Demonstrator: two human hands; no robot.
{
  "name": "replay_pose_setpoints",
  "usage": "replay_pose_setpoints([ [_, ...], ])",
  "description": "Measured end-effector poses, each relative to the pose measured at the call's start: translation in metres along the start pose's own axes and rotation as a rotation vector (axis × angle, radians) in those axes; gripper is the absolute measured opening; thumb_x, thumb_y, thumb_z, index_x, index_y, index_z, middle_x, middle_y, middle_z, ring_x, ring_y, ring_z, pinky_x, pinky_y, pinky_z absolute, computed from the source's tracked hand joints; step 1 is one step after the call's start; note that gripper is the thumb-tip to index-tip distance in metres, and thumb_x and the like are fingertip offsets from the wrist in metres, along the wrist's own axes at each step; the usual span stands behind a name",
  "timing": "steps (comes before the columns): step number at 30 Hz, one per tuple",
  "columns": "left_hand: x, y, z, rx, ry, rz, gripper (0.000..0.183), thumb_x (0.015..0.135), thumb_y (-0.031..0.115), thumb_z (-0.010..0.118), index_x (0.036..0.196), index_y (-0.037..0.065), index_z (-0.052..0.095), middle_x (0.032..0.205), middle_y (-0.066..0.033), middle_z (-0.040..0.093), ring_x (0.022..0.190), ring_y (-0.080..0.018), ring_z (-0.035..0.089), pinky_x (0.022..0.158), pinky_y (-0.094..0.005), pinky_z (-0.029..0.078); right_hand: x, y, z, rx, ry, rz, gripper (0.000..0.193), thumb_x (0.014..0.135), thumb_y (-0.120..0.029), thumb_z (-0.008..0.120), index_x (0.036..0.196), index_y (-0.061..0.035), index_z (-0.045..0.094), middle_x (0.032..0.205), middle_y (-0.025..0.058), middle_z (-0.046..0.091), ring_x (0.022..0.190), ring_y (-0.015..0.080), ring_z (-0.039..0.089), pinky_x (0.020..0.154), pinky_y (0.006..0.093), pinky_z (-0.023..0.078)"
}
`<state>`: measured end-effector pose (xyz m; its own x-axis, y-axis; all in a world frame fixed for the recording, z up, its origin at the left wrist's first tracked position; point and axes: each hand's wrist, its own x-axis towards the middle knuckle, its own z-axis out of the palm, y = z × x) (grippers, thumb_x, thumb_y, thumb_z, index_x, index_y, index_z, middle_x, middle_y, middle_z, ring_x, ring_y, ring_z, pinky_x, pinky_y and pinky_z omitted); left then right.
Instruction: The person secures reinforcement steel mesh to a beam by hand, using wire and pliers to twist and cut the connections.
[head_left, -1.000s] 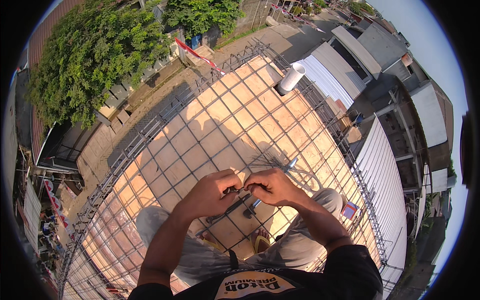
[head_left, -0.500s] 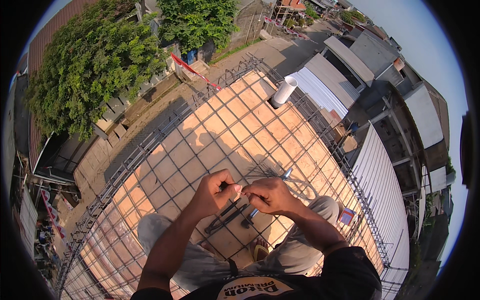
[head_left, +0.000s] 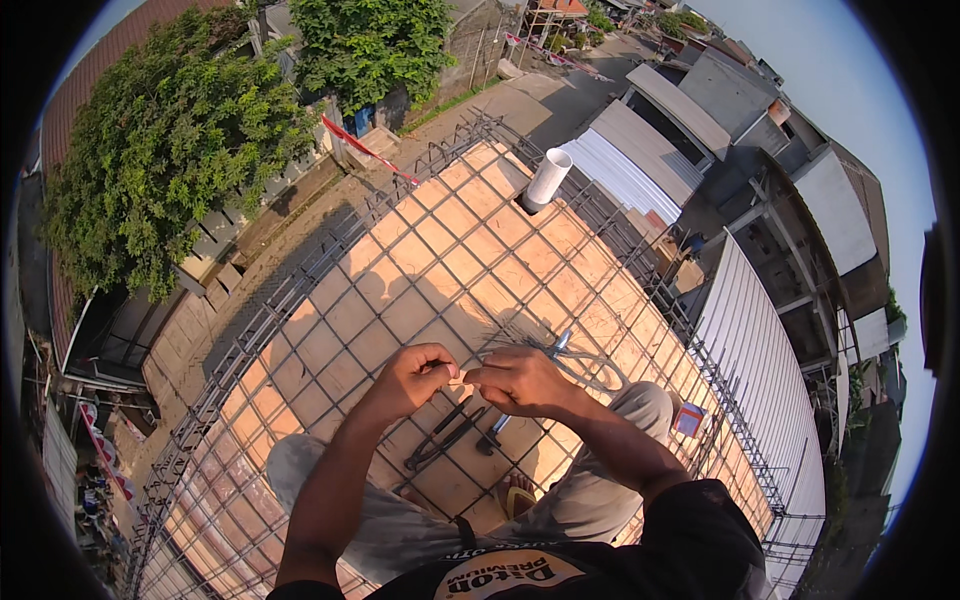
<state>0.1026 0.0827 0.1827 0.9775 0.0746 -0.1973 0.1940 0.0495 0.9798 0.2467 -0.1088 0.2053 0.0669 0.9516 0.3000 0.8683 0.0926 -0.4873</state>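
Both hands are raised in front of me over a grid of steel rebar. My left hand and my right hand meet fingertip to fingertip, each closed in a pinch. Something small, thin and pale shows between them, too small to name. Below them, black-handled pincers lie on the bars. Beside the pincers is a hammer, its blue handle partly hidden by my right hand. A looped bundle of thin tie wire rests just beyond that hand.
Plywood sheeting lies under the rebar. A white pipe stands up at the far corner. Near my right knee sits a small blue and orange box. Rebar cages line the edges, with a street below on the left and metal roofs on the right.
The view has shifted slightly, so the scene sits a little further left. My hands stay together in a pinch, with the fingers slightly re-angled.
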Motion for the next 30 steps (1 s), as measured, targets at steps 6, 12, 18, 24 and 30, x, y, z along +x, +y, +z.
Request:
replay_pose_setpoints([
  [6,0.004,0.002,-0.004,-0.513,-0.053,-0.075,0.012,0.095,0.009,0.063,0.103,0.001,0.063,0.085,-0.0034,0.060,0.072,-0.0125,0.060,0.068,-0.0280,0.049,0.004,0.017,-0.002,0.174,0.088,0.037,0.019,0.081,-0.003,0.069,0.098,-0.0108,0.071,0.074,0.0068,0.060,0.072,0.0272,0.062,0.064,0.0398,0.050],
  [12,0.005,0.000,-0.010,-0.678,-0.100,0.000,0.020,0.090,0.005,0.069,0.108,0.001,0.061,0.097,-0.0053,0.060,0.076,-0.0152,0.063,0.074,-0.0297,0.054,0.010,0.020,-0.004,0.243,0.116,0.060,0.017,0.086,-0.003,0.068,0.101,-0.0076,0.071,0.074,0.0095,0.059,0.071,0.0282,0.061,0.064,0.0390,0.048],
  [18,0.005,-0.002,-0.010,-0.529,-0.042,0.077,0.026,0.087,-0.001,0.073,0.109,0.003,0.059,0.097,-0.0047,0.060,0.078,-0.0150,0.064,0.076,-0.0311,0.054,0.007,0.017,0.008,0.578,0.142,0.228,0.011,0.096,-0.007,0.064,0.103,-0.0020,0.071,0.084,0.0077,0.067,0.076,0.0179,0.063,0.067,0.0341,0.047],
  [24,0.009,-0.007,-0.005,-0.316,0.037,0.336,0.025,0.089,-0.001,0.070,0.108,0.005,0.054,0.096,-0.0018,0.056,0.087,-0.0086,0.055,0.079,-0.0252,0.047,-0.001,0.026,0.022,1.186,0.105,0.554,0.014,0.099,-0.007,0.062,0.106,0.0025,0.070,0.093,0.0045,0.070,0.084,0.0099,0.062,0.075,0.0286,0.048],
  [30,0.017,-0.022,-0.003,-0.281,0.103,0.354,0.028,0.090,-0.004,0.069,0.108,0.006,0.051,0.094,-0.0001,0.054,0.086,-0.0073,0.052,0.078,-0.0242,0.045,0.021,0.008,0.017,0.338,0.291,0.300,0.015,0.094,-0.004,0.063,0.107,-0.0036,0.071,0.082,0.0062,0.065,0.074,0.0182,0.063,0.068,0.0308,0.049],
])
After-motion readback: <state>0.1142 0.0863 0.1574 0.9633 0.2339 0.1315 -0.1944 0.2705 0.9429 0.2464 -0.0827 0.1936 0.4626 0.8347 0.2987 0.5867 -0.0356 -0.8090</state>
